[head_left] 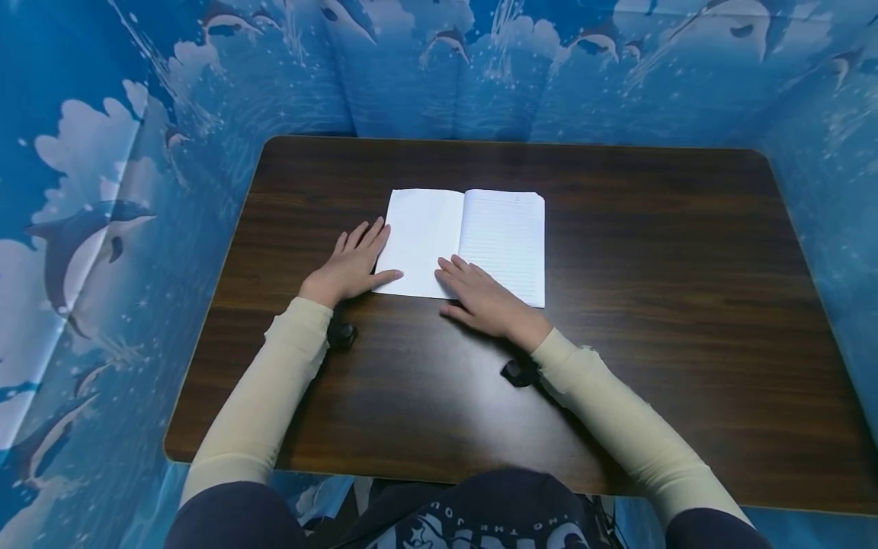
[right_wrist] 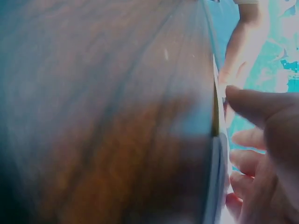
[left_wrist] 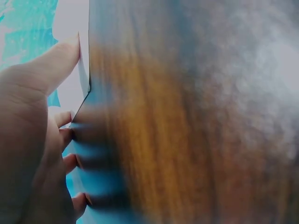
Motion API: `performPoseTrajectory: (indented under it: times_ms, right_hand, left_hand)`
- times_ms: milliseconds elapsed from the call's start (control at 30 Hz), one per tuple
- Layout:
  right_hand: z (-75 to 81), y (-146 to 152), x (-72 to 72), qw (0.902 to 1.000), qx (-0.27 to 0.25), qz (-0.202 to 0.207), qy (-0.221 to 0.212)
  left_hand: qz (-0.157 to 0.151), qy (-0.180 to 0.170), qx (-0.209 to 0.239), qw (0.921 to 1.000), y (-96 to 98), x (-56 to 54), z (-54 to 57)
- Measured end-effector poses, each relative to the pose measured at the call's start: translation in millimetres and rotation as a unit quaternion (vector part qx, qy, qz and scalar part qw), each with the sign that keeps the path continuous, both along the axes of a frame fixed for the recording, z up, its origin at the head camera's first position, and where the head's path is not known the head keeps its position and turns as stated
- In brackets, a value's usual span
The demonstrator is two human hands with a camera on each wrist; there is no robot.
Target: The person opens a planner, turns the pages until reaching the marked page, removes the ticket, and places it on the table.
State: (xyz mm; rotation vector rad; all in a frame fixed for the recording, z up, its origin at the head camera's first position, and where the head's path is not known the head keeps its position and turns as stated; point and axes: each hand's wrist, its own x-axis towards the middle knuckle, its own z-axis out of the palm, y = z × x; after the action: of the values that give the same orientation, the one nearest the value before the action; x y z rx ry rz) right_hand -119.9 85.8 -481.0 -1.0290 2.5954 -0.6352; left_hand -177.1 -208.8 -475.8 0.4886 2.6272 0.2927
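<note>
An open notebook [head_left: 504, 236] lies on the brown table, its left page blank and its right page ruled with lines. My left hand [head_left: 351, 263] rests at the notebook's left edge, fingers straight, with the thumb on the lower left corner of the page. In the left wrist view the thumb [left_wrist: 63, 58] lies against the white paper. My right hand [head_left: 487, 299] lies over the notebook's lower edge near the fold, fingers extended onto the left page. The right wrist view has the fingers [right_wrist: 247, 161] touching the page from the side.
The dark wooden table [head_left: 686, 305] reaches well past the notebook on both sides. A blue curtain [head_left: 439, 91] printed with dolphins hangs behind and beside it. Small black devices [head_left: 519, 373] sit under both wrists. The person's dark shirt [head_left: 494, 511] is at the front edge.
</note>
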Motion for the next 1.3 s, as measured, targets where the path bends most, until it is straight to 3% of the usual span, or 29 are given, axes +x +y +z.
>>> performPoseTrajectory:
  times_ms: [100, 167, 267, 333, 400, 600, 800, 1000, 1300]
  right_hand:
    - [12.6, 11.7, -0.5, 0.9986, -0.038, -0.026, 0.025]
    - [23.0, 25.2, -3.4, 0.9928, -0.084, -0.073, 0.044]
    - [31.3, 51.2, -12.5, 0.9684, -0.159, -0.177, 0.073]
    - [29.1, 69.2, -19.5, 0.9533, -0.171, -0.237, 0.075]
    - [22.8, 85.0, -26.0, 0.9462, -0.154, -0.276, 0.066]
    - [3.1, 94.1, -42.3, 0.9537, -0.058, -0.295, -0.006]
    - [-2.5, 85.0, -45.2, 0.9463, -0.021, -0.318, -0.058]
    - [-5.2, 76.4, -46.1, 0.9366, 0.02, -0.344, -0.062]
    - [-3.5, 70.5, -44.3, 0.9266, 0.016, -0.366, -0.087]
  left_hand:
    - [-0.002, 0.0, 0.008, 1.0, -0.9, 1.3, -3.1]
    - [-0.004, -0.001, 0.018, 0.9998, -2.4, 1.6, -3.4]
    - [-0.01, -0.007, 0.035, 0.9993, -7.2, 0.2, -1.5]
    - [-0.017, -0.012, 0.044, 0.9988, -10.8, -1.7, -0.4]
    - [-0.025, -0.018, 0.053, 0.9981, -13.5, -3.5, 0.5]
    - [-0.04, -0.012, 0.051, 0.9978, -23.8, -10.4, 6.5]
    - [-0.046, -0.001, 0.038, 0.9982, -22.6, -11.1, 3.8]
    - [-0.047, 0.003, 0.041, 0.9981, -21.2, -13.0, 3.2]
    - [-0.049, 0.01, 0.036, 0.9981, -23.5, -12.3, -1.1]
